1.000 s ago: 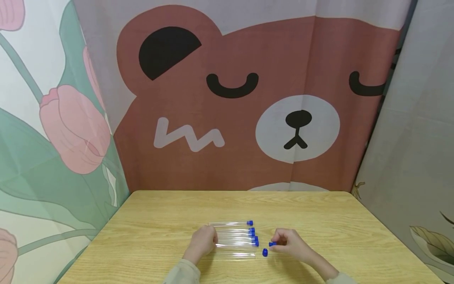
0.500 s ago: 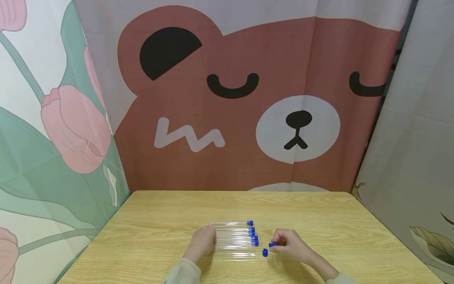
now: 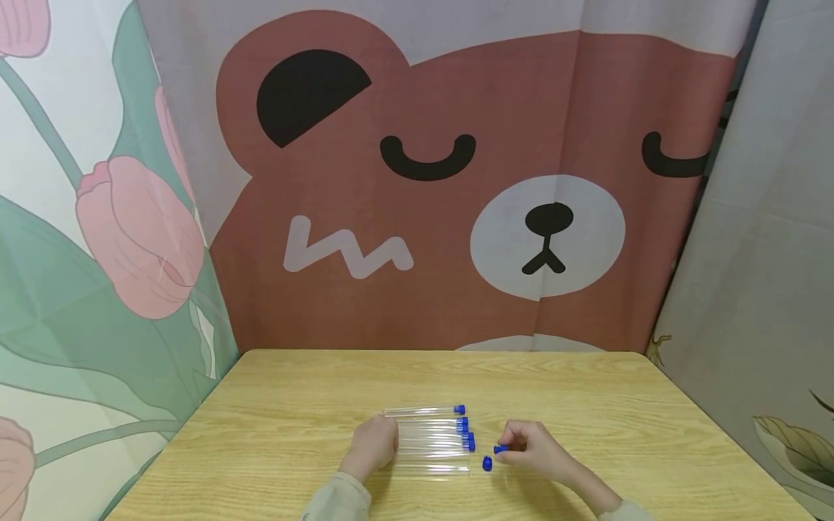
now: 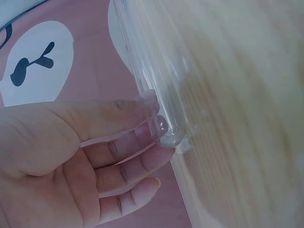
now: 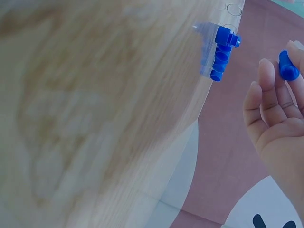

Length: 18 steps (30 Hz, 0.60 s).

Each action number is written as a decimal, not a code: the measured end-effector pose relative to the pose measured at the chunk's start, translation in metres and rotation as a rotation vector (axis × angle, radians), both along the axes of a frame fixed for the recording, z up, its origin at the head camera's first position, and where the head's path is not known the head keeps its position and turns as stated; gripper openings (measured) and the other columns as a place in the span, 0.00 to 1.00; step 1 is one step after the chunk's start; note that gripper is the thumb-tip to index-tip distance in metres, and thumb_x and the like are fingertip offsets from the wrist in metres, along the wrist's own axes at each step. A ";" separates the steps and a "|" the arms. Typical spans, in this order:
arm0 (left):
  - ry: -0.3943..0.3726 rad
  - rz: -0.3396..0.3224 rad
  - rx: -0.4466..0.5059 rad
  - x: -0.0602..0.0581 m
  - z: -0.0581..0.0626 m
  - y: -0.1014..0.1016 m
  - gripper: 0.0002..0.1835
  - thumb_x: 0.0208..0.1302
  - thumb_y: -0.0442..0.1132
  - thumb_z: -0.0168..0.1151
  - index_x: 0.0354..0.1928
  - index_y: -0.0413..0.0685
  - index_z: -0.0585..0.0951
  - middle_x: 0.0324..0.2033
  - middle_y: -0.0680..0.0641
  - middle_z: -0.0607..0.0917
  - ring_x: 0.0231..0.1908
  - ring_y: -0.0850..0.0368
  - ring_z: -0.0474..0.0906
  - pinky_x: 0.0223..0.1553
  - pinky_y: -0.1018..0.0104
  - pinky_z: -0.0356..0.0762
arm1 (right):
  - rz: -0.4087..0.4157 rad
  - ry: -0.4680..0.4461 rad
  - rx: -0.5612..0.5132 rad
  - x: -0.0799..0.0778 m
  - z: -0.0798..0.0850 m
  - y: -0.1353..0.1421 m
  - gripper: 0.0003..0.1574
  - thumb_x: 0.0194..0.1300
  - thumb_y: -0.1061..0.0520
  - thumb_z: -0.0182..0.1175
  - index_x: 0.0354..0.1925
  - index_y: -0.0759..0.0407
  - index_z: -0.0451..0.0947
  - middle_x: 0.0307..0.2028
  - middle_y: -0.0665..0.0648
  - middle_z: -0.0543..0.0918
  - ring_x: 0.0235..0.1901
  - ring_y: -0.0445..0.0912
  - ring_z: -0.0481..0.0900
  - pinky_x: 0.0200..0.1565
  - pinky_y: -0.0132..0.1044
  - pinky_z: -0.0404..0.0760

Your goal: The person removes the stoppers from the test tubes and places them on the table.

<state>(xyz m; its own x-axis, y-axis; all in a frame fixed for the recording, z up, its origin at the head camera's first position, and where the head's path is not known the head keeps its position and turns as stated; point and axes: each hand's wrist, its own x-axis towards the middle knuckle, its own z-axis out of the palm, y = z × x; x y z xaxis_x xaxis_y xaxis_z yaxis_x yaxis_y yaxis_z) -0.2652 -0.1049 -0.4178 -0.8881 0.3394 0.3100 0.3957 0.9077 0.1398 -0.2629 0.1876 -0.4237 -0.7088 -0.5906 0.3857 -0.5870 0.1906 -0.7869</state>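
Observation:
My left hand pinches the rounded end of a clear test tube between thumb and fingers, as the left wrist view shows. That tube points right, and its near-side neighbour, an uncapped test tube, lies parallel to it. Just beyond them lie several clear tubes with blue stoppers on their right ends. Thumb and index finger of my right hand pinch a loose blue stopper, a short way right of the tubes' ends. Another blue stopper rests on the table, left of and nearer than that hand.
The wooden table reaches back to a curtain printed with a bear face. A floral curtain hangs along the left side, and a pale curtain along the right.
Over the last second the held tube has sunk slightly nearer the table front, and my left hand has shifted a little. My right hand and its stopper have hardly moved.

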 end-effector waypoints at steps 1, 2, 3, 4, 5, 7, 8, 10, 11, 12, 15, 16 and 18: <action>0.000 -0.001 0.003 0.000 0.000 0.000 0.13 0.30 0.24 0.66 0.09 0.50 0.74 0.12 0.56 0.74 0.15 0.62 0.68 0.16 0.69 0.68 | -0.002 0.001 0.001 0.000 -0.001 0.000 0.07 0.53 0.65 0.62 0.28 0.68 0.72 0.26 0.57 0.77 0.25 0.35 0.73 0.24 0.29 0.75; 0.000 0.000 0.006 0.000 0.000 0.000 0.13 0.30 0.24 0.66 0.09 0.50 0.74 0.12 0.56 0.74 0.15 0.62 0.68 0.15 0.69 0.68 | -0.004 0.001 0.003 -0.001 -0.001 0.001 0.07 0.53 0.65 0.62 0.28 0.68 0.72 0.26 0.57 0.77 0.25 0.35 0.73 0.24 0.29 0.75; 0.000 0.000 0.009 0.000 0.000 0.000 0.13 0.29 0.24 0.65 0.09 0.50 0.74 0.12 0.56 0.74 0.15 0.62 0.68 0.15 0.68 0.68 | -0.006 -0.001 0.004 -0.001 -0.002 0.001 0.08 0.53 0.65 0.62 0.28 0.68 0.72 0.26 0.56 0.77 0.25 0.35 0.73 0.24 0.29 0.75; -0.001 0.002 0.011 0.000 0.000 0.000 0.13 0.30 0.24 0.65 0.09 0.50 0.74 0.12 0.56 0.74 0.15 0.62 0.68 0.15 0.68 0.68 | -0.008 0.000 0.008 -0.001 -0.002 0.001 0.08 0.53 0.65 0.62 0.28 0.68 0.72 0.26 0.56 0.77 0.25 0.35 0.73 0.24 0.29 0.75; -0.002 0.004 0.013 0.000 0.000 0.000 0.13 0.30 0.24 0.66 0.10 0.49 0.74 0.12 0.55 0.74 0.15 0.62 0.69 0.15 0.68 0.68 | -0.010 -0.001 0.012 -0.001 -0.002 0.001 0.08 0.53 0.64 0.62 0.28 0.68 0.72 0.26 0.56 0.77 0.25 0.35 0.73 0.24 0.29 0.75; -0.008 0.010 0.017 0.000 0.000 -0.001 0.12 0.32 0.26 0.68 0.11 0.49 0.74 0.13 0.55 0.75 0.16 0.61 0.70 0.16 0.68 0.68 | -0.025 0.008 0.024 -0.001 -0.002 0.000 0.08 0.53 0.64 0.63 0.28 0.67 0.73 0.26 0.54 0.77 0.24 0.35 0.72 0.23 0.29 0.74; -0.016 0.012 0.021 -0.001 0.000 -0.002 0.12 0.33 0.28 0.69 0.12 0.48 0.75 0.14 0.55 0.75 0.17 0.61 0.70 0.16 0.68 0.69 | -0.038 0.017 0.034 -0.001 -0.001 0.000 0.08 0.52 0.63 0.63 0.28 0.66 0.73 0.26 0.53 0.77 0.24 0.35 0.72 0.23 0.29 0.74; -0.035 0.016 0.029 -0.001 0.000 -0.002 0.12 0.35 0.32 0.72 0.14 0.48 0.75 0.15 0.54 0.76 0.18 0.61 0.71 0.18 0.67 0.69 | -0.065 0.041 0.051 0.000 0.000 0.000 0.08 0.52 0.63 0.64 0.27 0.65 0.73 0.25 0.51 0.77 0.23 0.35 0.72 0.22 0.29 0.73; -0.042 0.018 0.035 -0.001 0.000 -0.003 0.12 0.35 0.33 0.72 0.14 0.47 0.75 0.15 0.54 0.76 0.18 0.60 0.71 0.18 0.67 0.69 | -0.077 0.052 0.058 0.000 0.000 0.000 0.08 0.51 0.63 0.64 0.27 0.64 0.73 0.25 0.50 0.77 0.23 0.35 0.71 0.22 0.29 0.73; -0.046 0.020 0.038 -0.001 0.001 -0.003 0.12 0.36 0.34 0.72 0.15 0.47 0.75 0.16 0.54 0.76 0.18 0.60 0.71 0.18 0.67 0.69 | -0.090 0.065 0.066 0.000 0.001 0.000 0.08 0.51 0.63 0.64 0.26 0.64 0.73 0.25 0.49 0.77 0.23 0.35 0.71 0.21 0.29 0.73; -0.044 0.027 0.037 -0.001 0.001 -0.004 0.13 0.37 0.37 0.73 0.15 0.48 0.75 0.16 0.54 0.75 0.19 0.60 0.71 0.19 0.67 0.69 | -0.107 0.085 0.077 0.000 0.001 0.001 0.08 0.50 0.63 0.65 0.26 0.63 0.73 0.24 0.48 0.76 0.23 0.36 0.71 0.21 0.30 0.72; -0.036 0.029 0.037 -0.001 0.002 -0.005 0.13 0.38 0.37 0.72 0.15 0.48 0.74 0.16 0.54 0.74 0.19 0.60 0.70 0.18 0.67 0.69 | -0.108 0.086 0.080 0.000 0.001 0.001 0.08 0.50 0.63 0.65 0.26 0.63 0.73 0.24 0.48 0.76 0.23 0.36 0.71 0.21 0.30 0.72; -0.023 0.027 0.034 0.000 0.003 -0.005 0.12 0.39 0.38 0.72 0.15 0.48 0.75 0.16 0.54 0.74 0.18 0.60 0.70 0.18 0.67 0.69 | -0.112 0.090 0.089 -0.001 0.000 0.000 0.08 0.51 0.63 0.64 0.26 0.63 0.73 0.25 0.48 0.76 0.23 0.35 0.70 0.22 0.30 0.72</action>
<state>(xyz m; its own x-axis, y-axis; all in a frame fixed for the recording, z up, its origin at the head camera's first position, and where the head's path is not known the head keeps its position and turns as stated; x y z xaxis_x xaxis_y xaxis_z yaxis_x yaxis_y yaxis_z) -0.2649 -0.1101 -0.4146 -0.9040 0.3044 0.3002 0.3670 0.9128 0.1795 -0.2636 0.1879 -0.4233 -0.7375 -0.5442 0.4000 -0.6251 0.3259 -0.7092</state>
